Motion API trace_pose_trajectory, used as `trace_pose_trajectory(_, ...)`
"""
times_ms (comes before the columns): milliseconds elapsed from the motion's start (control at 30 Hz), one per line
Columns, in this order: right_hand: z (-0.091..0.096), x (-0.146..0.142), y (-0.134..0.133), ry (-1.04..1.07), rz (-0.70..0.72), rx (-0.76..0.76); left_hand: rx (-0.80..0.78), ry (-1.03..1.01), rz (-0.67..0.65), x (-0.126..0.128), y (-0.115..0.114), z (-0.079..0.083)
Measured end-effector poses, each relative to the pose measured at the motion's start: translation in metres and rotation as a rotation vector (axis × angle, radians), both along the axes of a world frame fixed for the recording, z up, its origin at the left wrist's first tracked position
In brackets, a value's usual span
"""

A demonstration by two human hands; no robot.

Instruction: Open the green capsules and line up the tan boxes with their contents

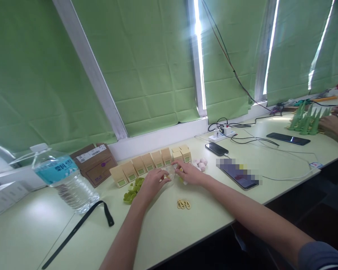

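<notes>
My left hand [153, 183] is closed, its fingertips pinching the near left side of a clear plastic piece [169, 173] whose exact shape I cannot make out. From the other side my right hand [189, 173] grips the same piece with bent fingers. Something yellow-green shows partly under the right palm. Beside my left wrist lies a cluster of green cup-like pieces [133, 190]. Several pale yellow loops [183, 204] rest on the table in front of the hands. Pinkish-white balls [202, 164] sit just beyond my right hand.
Small kraft boxes [141, 165] with windows stand in a row behind the hands. At left are a water bottle [67, 180], a black strap [81, 225] and a brown carton [97, 165]. Phones [239, 174], cables and a power strip [221, 135] lie right. Another person's hands handle green cones [307, 122].
</notes>
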State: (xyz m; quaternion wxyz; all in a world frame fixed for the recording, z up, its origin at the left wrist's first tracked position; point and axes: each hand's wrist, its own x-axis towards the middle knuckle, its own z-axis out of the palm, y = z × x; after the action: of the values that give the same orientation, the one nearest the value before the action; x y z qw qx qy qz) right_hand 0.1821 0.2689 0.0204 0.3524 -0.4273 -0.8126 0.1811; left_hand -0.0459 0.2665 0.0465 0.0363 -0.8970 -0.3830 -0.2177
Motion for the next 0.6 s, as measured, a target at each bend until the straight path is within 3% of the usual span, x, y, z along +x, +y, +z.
trace_pose_trajectory(100, 0.002, -0.002, -0.003, 0.016, 0.004, -0.013, 0.057, -0.045, 0.06, -0.012, 0.007, 0.007)
trace_pose_trajectory(233, 0.003, -0.002, -0.006, -0.045, 0.031, -0.036, 0.15, -0.033, 0.331, -0.037, 0.013, 0.017)
trace_pose_trajectory(367, 0.003, -0.004, -0.008, -0.082, 0.069, -0.038, 0.092, 0.111, 0.549, -0.057, 0.015, 0.02)
trace_pose_trajectory(600, 0.002, -0.005, -0.008, -0.09, 0.086, -0.076, -0.018, 0.187, 0.614, -0.057, 0.015, 0.015)
